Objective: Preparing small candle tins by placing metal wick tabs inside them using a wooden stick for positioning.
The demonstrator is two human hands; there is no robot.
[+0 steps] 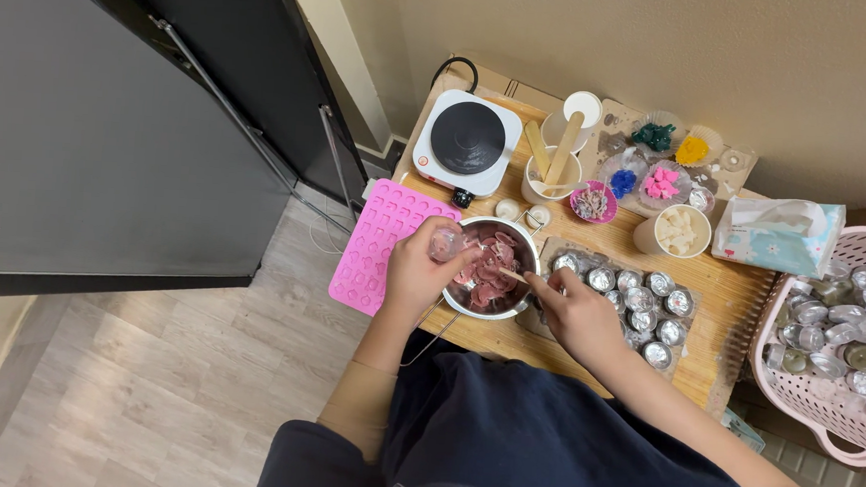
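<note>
Sitting between the hands, a steel bowl (492, 269) filled with pink wax pieces (489, 267); just beyond the right hand (577, 311), small foil cups (640, 304) crowding a board, and further right, more filling a pink basket (828, 343). Curling the left hand (419, 271) around a small clear cup (445, 242) over the bowl's rim, pinching a wooden stick (513, 275) in the right fingers, tip dipping into the wax. Further off, a white hotplate (466, 140) sitting beyond the bowl.

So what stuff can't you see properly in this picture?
Head view:
- Basket: cut off by the right edge.
- Small clear thing in the left hand: fingers wrap it, too small to tell.
- Stick in the right hand: the fist hides its far end.
- Pot bottom: covered by pink pieces.
</note>
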